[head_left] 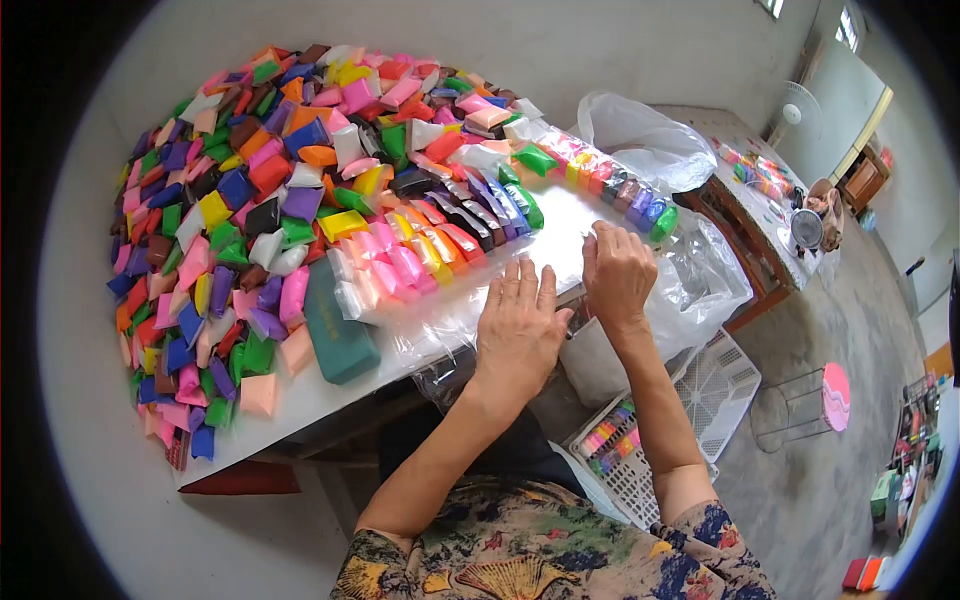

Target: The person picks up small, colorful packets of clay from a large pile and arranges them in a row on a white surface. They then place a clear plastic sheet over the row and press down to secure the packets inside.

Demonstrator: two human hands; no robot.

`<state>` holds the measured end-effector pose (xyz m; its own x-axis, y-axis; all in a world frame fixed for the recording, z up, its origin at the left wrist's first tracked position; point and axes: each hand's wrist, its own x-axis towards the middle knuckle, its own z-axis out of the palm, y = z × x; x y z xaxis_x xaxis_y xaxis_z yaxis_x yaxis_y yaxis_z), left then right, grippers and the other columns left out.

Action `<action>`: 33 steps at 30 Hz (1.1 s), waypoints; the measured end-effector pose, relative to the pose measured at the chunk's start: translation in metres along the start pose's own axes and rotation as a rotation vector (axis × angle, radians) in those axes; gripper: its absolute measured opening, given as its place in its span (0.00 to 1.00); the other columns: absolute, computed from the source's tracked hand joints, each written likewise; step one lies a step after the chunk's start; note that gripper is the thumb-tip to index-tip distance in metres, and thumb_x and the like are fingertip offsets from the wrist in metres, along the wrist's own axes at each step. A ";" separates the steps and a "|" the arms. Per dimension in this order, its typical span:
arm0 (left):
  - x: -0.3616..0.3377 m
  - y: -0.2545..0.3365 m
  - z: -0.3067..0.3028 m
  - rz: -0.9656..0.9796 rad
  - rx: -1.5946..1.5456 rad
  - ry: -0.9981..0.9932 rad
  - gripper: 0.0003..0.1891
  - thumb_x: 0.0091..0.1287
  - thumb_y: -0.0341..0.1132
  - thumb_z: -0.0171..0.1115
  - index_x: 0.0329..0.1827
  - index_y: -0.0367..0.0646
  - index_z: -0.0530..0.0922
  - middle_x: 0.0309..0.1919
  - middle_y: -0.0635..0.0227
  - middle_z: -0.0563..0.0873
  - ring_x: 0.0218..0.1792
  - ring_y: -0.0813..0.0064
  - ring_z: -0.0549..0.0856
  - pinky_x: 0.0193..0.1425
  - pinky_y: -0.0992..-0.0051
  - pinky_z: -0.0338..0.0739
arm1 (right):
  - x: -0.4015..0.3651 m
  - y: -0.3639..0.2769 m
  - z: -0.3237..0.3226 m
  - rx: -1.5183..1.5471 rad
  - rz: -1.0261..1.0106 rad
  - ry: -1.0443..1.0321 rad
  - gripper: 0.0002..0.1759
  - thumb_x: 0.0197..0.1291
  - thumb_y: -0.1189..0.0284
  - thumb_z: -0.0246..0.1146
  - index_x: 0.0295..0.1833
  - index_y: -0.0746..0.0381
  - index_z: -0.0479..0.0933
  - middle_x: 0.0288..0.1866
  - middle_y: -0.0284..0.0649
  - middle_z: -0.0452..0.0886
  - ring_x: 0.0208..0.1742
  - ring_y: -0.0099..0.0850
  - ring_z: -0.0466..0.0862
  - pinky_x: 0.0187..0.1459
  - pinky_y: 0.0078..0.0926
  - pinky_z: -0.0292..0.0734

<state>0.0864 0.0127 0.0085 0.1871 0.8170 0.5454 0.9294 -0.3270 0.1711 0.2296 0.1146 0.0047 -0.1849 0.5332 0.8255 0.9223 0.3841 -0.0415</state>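
Observation:
My left hand [520,325] lies palm down at the table's near edge, fingers stretched out, beside rows of small coloured packets [430,245] lined up from clear and pink to blue and green. Clear plastic film [425,335] spreads in front of these rows. My right hand [618,270] is at the table's right edge with its fingers curled under; whatever they hold is hidden. Just beyond it lies a clear sleeve filled with a row of coloured packets [620,190]. Left of the lined-up packets is a green box [335,325].
A big heap of loose coloured packets [240,200] covers the left and back of the white table [290,425]. Clear plastic bags [650,140] hang at the right. Below are white baskets [720,390], one holding filled packs. A pink-topped stool [836,397] stands on the floor.

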 end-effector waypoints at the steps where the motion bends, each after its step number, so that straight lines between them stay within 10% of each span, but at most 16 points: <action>1: -0.001 -0.005 0.002 -0.004 -0.002 -0.026 0.31 0.71 0.45 0.62 0.72 0.35 0.71 0.69 0.44 0.73 0.70 0.49 0.72 0.76 0.53 0.64 | 0.000 0.001 0.000 0.072 0.021 -0.018 0.11 0.59 0.69 0.67 0.46 0.61 0.83 0.34 0.39 0.84 0.35 0.39 0.84 0.39 0.39 0.76; 12: -0.033 -0.029 -0.012 -0.022 0.013 -0.190 0.33 0.76 0.54 0.52 0.78 0.44 0.66 0.75 0.47 0.67 0.76 0.49 0.65 0.80 0.42 0.48 | 0.000 0.021 -0.007 0.100 0.219 -0.157 0.11 0.62 0.65 0.68 0.34 0.60 0.76 0.34 0.43 0.84 0.36 0.43 0.85 0.35 0.43 0.77; 33: -0.035 -0.044 -0.021 -0.027 -0.009 -0.165 0.29 0.76 0.52 0.53 0.76 0.52 0.71 0.76 0.49 0.66 0.78 0.48 0.62 0.79 0.43 0.53 | 0.004 0.036 -0.004 0.707 0.418 -0.372 0.14 0.67 0.68 0.65 0.52 0.65 0.82 0.28 0.43 0.84 0.27 0.31 0.81 0.34 0.31 0.76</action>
<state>0.0326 -0.0115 -0.0006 0.2122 0.8922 0.3986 0.9321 -0.3074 0.1917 0.2635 0.1281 0.0088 -0.0924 0.8956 0.4351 0.5381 0.4126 -0.7350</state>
